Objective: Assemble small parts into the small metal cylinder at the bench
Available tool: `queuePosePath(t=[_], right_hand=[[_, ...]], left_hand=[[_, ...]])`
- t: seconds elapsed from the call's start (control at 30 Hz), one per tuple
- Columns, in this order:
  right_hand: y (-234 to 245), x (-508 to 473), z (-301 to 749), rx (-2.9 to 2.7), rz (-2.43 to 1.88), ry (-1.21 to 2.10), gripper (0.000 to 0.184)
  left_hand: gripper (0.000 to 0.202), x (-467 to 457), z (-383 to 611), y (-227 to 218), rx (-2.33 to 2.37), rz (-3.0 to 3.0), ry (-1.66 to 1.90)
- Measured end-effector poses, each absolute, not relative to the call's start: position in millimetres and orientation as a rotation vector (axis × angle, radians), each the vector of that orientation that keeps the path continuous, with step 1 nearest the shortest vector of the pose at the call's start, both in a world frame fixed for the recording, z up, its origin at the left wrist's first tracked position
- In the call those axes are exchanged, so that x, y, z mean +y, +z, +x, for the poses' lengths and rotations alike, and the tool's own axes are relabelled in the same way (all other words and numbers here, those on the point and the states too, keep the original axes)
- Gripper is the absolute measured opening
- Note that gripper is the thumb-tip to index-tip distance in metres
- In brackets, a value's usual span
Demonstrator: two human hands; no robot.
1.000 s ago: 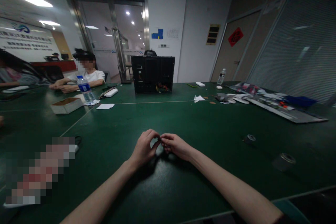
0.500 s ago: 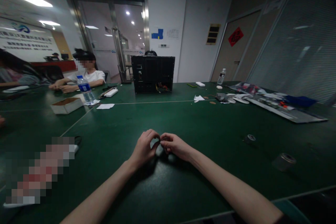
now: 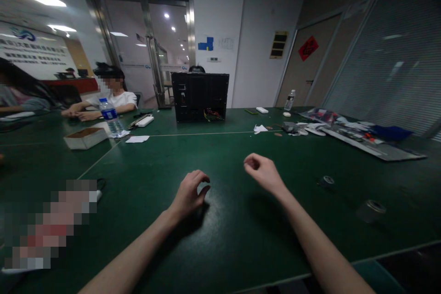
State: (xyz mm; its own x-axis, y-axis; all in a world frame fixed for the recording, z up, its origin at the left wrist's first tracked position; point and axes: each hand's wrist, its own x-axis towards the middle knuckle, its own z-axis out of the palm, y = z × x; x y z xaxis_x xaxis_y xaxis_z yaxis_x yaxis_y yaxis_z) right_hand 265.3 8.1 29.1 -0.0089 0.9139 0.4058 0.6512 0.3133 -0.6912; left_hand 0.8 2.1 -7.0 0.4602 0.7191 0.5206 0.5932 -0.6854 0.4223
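Note:
My left hand (image 3: 190, 192) rests on the green table (image 3: 227, 229) in front of me, fingers curled with thumb and forefinger close together; whatever they hold is too small to see. My right hand (image 3: 262, 172) hovers a little above the table, to the right of and apart from the left, its fingers curled into a loose fist. Nothing shows in it clearly. Two small metal cylinders (image 3: 326, 180) (image 3: 371, 210) lie to the right of that hand.
A black computer case (image 3: 200, 97) stands at the table's far side. A water bottle (image 3: 110, 118), a cardboard box (image 3: 84, 137) and papers lie far left, near a seated person (image 3: 106, 98). Boards and clutter (image 3: 358, 138) fill the far right, with another bottle (image 3: 290, 100).
My hands were pinched together over a small item. The right hand has now lifted and moved away to the right; the left has stayed put.

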Motion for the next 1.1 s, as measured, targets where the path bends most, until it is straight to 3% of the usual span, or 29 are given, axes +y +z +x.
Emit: queuePosePath(t=[0.23,0.43,1.1], right_hand=[[-7.3,-15.5,418.2,-1.204,-1.956,-0.171,0.032],[-31.9,-36.3,461.4,-1.037,-2.157,-0.472,0.034],[-49.1,-27.5,493.7,-1.075,-2.314,-0.216,0.031]], left_hand=[[0.01,0.4,3.9,-4.6,1.14,2.53,1.002],[0.007,-1.7,4.1,-3.4,1.142,2.53,0.986],[0.005,-0.3,2.3,-4.3,1.139,2.53,0.964]])
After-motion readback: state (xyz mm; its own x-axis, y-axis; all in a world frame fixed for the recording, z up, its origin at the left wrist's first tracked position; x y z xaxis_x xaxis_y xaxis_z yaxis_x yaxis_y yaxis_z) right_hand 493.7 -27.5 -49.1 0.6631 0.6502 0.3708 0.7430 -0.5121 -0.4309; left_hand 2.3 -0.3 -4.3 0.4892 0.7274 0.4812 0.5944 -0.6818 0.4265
